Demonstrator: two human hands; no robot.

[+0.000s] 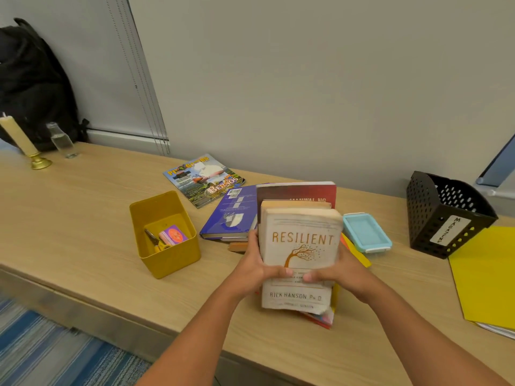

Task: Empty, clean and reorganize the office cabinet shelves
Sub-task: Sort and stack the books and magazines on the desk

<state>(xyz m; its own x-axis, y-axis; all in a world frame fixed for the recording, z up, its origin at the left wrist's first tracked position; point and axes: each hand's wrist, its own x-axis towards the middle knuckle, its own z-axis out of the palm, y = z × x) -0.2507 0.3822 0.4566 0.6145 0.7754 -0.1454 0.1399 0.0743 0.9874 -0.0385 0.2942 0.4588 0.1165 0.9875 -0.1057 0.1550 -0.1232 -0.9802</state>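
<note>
A stack of books (299,240) is held over the wooden cabinet top (83,218), with a white paperback titled "Resilient" on top and a red book behind it. My left hand (257,264) grips the stack's left side, thumb across the white cover. My right hand (338,270) grips the right side, thumb on the cover too. Thin colourful booklets stick out under the stack at its lower right. A blue hardcover (228,215) lies flat just left of the stack. A magazine (204,179) lies behind it near the wall.
A yellow bin (167,260) with scissors and a small card pack stands to the left. A light blue lidded box (366,232), a black perforated magazine holder (446,215) and yellow folders (490,277) lie to the right. A candle in a brass holder (23,140), a glass bottle (62,140) and a black backpack (30,84) are far left.
</note>
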